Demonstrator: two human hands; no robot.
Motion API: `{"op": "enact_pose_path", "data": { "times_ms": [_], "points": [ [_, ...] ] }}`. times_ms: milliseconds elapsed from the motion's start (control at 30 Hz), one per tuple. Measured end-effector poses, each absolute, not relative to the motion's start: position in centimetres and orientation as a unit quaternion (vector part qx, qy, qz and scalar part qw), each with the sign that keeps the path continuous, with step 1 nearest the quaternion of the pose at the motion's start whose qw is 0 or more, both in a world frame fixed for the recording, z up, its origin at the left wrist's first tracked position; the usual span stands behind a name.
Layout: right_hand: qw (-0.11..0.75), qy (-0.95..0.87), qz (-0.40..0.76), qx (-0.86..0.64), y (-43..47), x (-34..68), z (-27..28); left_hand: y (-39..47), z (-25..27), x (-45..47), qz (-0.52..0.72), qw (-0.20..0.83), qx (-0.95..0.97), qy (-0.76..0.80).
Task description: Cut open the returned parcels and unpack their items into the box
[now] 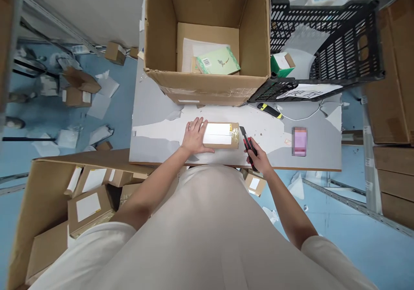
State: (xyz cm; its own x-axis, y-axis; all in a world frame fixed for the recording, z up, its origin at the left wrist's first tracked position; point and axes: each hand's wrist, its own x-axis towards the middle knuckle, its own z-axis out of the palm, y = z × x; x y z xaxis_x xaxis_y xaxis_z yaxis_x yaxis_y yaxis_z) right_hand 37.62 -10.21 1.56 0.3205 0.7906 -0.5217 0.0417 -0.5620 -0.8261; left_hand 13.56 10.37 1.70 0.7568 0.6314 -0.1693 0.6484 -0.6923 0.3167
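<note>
A small brown cardboard box (235,142) with a white label and clear tape at its right end lies flat on the table (155,145). My left hand (194,137) rests on the left end of that box, fingers spread and flat. In my right hand (258,155) is a red and black box cutter (248,144), gripped by its handle. Its tip points up and leftward, just off the taped end of the box. A second cutter, black and yellow (270,110), lies farther back on the table, apart from both hands.
Behind the work spot stands a large open carton (207,85) holding a green box (218,61). To its right is a black plastic crate (347,44). A blurred pink item (299,141) lies at the table's right. Parcels fill a big carton (24,221) at lower left.
</note>
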Motion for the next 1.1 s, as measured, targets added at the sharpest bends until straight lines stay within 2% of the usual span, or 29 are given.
{"op": "enact_pose_path", "data": {
  "times_ms": [500, 1100],
  "points": [
    [0.35, -0.259, 0.525, -0.732, -10.0, 37.2, 2.6, 10.3, 1.8, 13.7, -0.022, 0.195, 0.914, 0.356],
    [0.247, -0.378, 0.569, -0.687, -8.4, 41.5, 3.6, 10.3, 1.5, 14.2, -0.01, 0.204, 0.899, 0.386]
  ]
}}
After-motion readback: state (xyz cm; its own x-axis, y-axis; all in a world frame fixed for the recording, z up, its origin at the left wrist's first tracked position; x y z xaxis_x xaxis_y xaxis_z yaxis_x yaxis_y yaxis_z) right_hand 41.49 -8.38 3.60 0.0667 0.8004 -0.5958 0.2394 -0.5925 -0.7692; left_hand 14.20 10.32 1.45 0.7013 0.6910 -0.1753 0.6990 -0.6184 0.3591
